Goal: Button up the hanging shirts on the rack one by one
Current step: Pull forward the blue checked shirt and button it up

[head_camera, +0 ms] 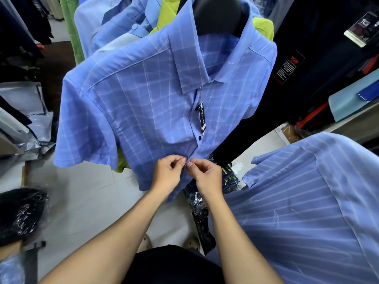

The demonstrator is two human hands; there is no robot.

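Blue checked shirt (143,103) hangs front and centre on a black hanger (217,15), collar up top, placket running down the middle. A narrow dark hang tag (202,117) dangles at the placket; we see white lettering on it but cannot read it. Two dark buttons (200,137) show fastened along the placket, above the hands.

Off to the right, a black tag (289,67) with a red mark and small white text sits on dark garments (320,58); text too small to read. Another card (361,27) at top right shows what looks like "TC", blurred.

Grip: our left hand (167,175) and right hand (207,177) meet at the placket below the lower button, fingers curled tight, thumb and forefinger of each pinching the shirt's front edges together. Fingertips nearly touch each other. The button being worked on is hidden under the fingers.

Behind it, more blue shirts (114,23) and a lime-green one (262,27) hang. A striped blue shirt (307,201) lies close at lower right.
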